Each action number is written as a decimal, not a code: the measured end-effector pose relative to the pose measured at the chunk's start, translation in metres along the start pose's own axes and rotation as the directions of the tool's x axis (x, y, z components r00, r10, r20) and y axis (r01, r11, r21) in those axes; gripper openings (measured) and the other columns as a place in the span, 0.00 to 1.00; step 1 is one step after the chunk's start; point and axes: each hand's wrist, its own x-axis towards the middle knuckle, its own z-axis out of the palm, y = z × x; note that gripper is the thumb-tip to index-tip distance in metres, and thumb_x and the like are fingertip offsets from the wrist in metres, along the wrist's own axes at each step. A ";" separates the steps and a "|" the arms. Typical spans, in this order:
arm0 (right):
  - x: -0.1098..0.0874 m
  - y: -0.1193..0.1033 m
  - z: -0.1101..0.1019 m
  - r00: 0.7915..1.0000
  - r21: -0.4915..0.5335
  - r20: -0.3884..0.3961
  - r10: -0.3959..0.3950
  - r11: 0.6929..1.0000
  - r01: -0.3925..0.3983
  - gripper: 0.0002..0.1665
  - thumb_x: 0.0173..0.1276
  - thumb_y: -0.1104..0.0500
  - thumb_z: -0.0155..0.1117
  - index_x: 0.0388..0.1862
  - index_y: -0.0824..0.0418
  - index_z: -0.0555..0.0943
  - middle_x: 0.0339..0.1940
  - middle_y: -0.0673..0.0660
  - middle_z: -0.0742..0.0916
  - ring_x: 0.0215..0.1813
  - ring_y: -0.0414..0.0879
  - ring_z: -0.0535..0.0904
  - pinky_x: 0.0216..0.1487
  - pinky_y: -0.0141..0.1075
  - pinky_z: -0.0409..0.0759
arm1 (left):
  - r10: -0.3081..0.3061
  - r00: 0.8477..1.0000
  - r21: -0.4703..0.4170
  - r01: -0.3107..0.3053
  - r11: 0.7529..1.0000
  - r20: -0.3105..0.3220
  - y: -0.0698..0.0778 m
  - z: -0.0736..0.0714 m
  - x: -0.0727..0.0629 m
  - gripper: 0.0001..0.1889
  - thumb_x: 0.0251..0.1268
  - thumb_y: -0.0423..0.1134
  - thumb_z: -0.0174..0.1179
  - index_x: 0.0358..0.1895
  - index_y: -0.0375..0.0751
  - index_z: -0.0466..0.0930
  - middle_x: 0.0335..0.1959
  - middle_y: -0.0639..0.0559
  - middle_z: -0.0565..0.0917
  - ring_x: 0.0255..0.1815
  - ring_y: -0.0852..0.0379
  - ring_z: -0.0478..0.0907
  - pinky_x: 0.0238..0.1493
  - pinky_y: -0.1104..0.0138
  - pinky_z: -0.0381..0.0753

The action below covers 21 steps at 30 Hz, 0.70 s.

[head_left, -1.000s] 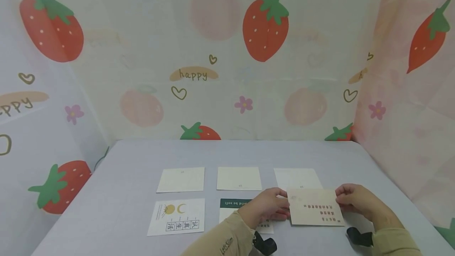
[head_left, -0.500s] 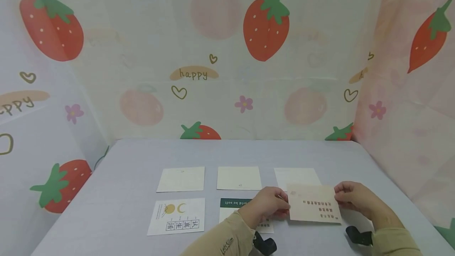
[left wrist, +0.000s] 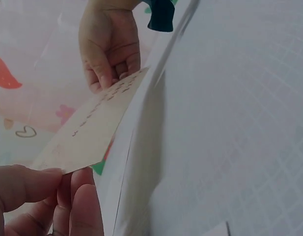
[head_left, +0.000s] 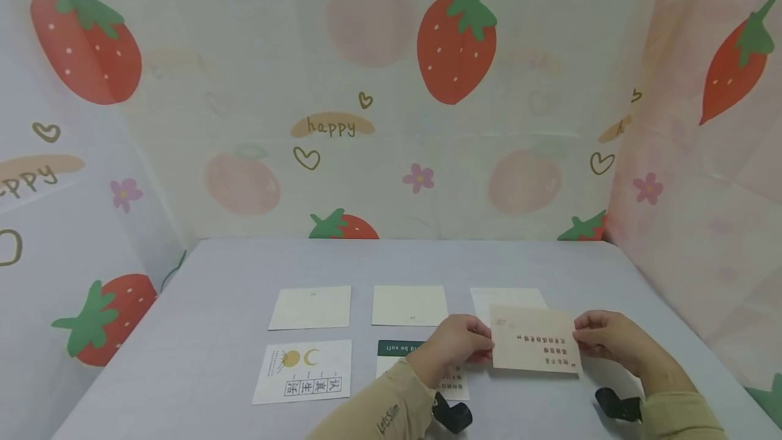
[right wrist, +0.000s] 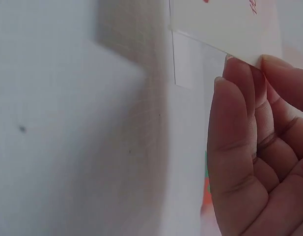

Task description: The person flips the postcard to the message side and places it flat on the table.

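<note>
A cream card (head_left: 534, 339) printed with several lines of dark red characters is held up off the table between both hands. My left hand (head_left: 455, 347) pinches its left edge between thumb and fingers, plain in the left wrist view, where the card (left wrist: 95, 130) runs away to the other hand. At the opposite edge, my right hand (head_left: 620, 345) pinches with thumb and fingertips; the right wrist view shows the thumb (right wrist: 284, 81) on the card's corner. The lettering appears upside down in the head view. Part of a back-row card (head_left: 507, 296) is covered by it.
Two more pale cards, one left (head_left: 310, 308) and one central (head_left: 409, 305), lie in the back row. Nearer are a sun-and-moon card (head_left: 303, 372) and a green-banded card (head_left: 391, 356), partly behind my left hand. A strawberry-print curtain (head_left: 391, 87) encloses the white table (head_left: 183, 358).
Both hands have raised the cream card and shifted it slightly away and to the left, so it covers more of the back-right card. The cards on the table stay put.
</note>
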 end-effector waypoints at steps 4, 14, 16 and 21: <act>-0.001 0.001 -0.003 0.999 0.012 0.025 -0.046 0.999 0.045 0.07 0.61 0.64 0.60 0.34 0.68 0.76 0.29 0.53 0.81 0.33 0.44 0.78 0.37 0.37 0.80 | 0.003 1.000 0.015 -0.003 1.000 -0.009 0.000 -0.002 0.000 0.03 0.53 0.34 0.63 0.27 0.39 0.80 0.22 0.52 0.81 0.25 0.59 0.79 0.29 0.67 0.80; -0.002 0.000 -0.009 0.984 0.030 0.009 -0.176 0.984 0.176 0.09 0.62 0.63 0.60 0.36 0.71 0.79 0.30 0.51 0.82 0.34 0.41 0.80 0.38 0.34 0.81 | 0.058 0.997 0.011 -0.058 0.998 -0.046 0.003 -0.012 0.002 0.02 0.54 0.36 0.63 0.28 0.43 0.84 0.24 0.54 0.81 0.26 0.59 0.78 0.31 0.68 0.80; -0.003 -0.001 -0.009 0.981 0.035 -0.010 -0.194 0.980 0.194 0.10 0.62 0.63 0.60 0.36 0.71 0.80 0.30 0.50 0.83 0.33 0.41 0.80 0.38 0.33 0.81 | 0.065 0.997 -0.006 -0.066 0.998 -0.048 0.004 -0.013 0.003 0.02 0.54 0.37 0.63 0.29 0.43 0.84 0.23 0.53 0.81 0.26 0.59 0.78 0.31 0.68 0.80; -0.004 -0.002 -0.011 0.973 0.094 -0.002 -0.229 0.969 0.228 0.07 0.64 0.64 0.58 0.35 0.67 0.81 0.29 0.49 0.84 0.32 0.40 0.81 0.37 0.34 0.81 | 0.067 0.997 -0.060 -0.069 0.996 -0.037 0.006 -0.015 0.004 0.03 0.55 0.38 0.62 0.30 0.43 0.83 0.22 0.52 0.82 0.25 0.58 0.80 0.29 0.67 0.81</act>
